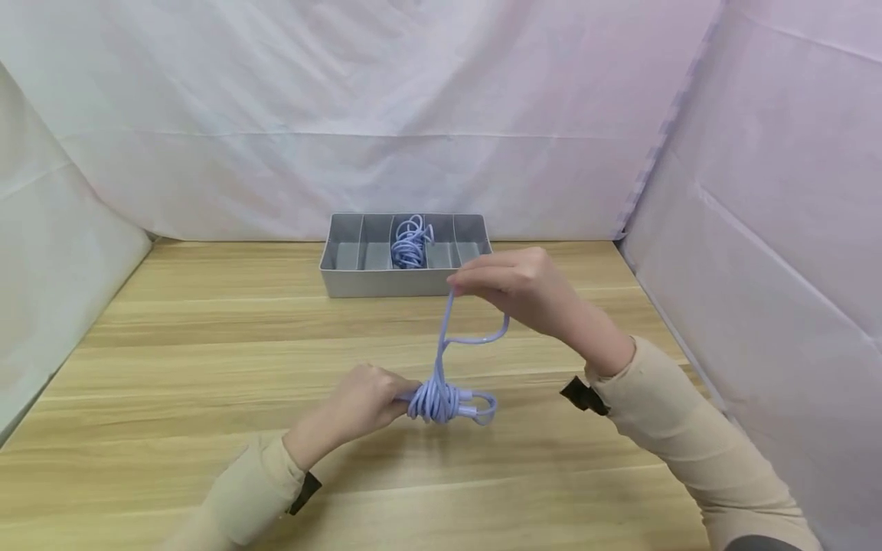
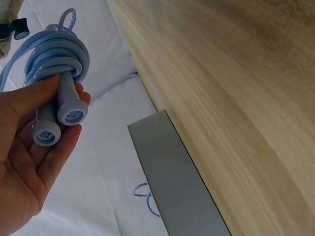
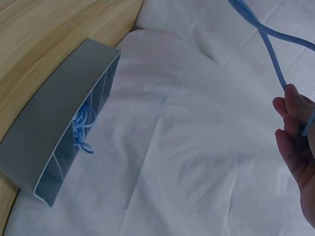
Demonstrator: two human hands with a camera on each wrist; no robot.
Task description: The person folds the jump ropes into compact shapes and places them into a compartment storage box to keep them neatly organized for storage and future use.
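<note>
A light blue jump rope [image 1: 434,399] is wound in several turns around its two handles [image 2: 72,110], which lie side by side. My left hand [image 1: 365,402] grips the handles near their ends, thumb on one side and fingers behind, as the left wrist view shows. A small loop [image 1: 486,408] sticks out past the windings on the right. Up and to the right, my right hand [image 1: 513,287] pinches the loose cord [image 1: 446,317] between thumb and fingertips. From the windings this cord runs taut upward, and a slack bend hangs under the right palm.
At the back of the wooden table [image 1: 227,337] stands a grey divided box [image 1: 386,285]. Its middle compartment holds another coiled blue cord [image 1: 409,245], with loops poking above the rim. White cloth [image 1: 386,176] hangs behind and along both sides.
</note>
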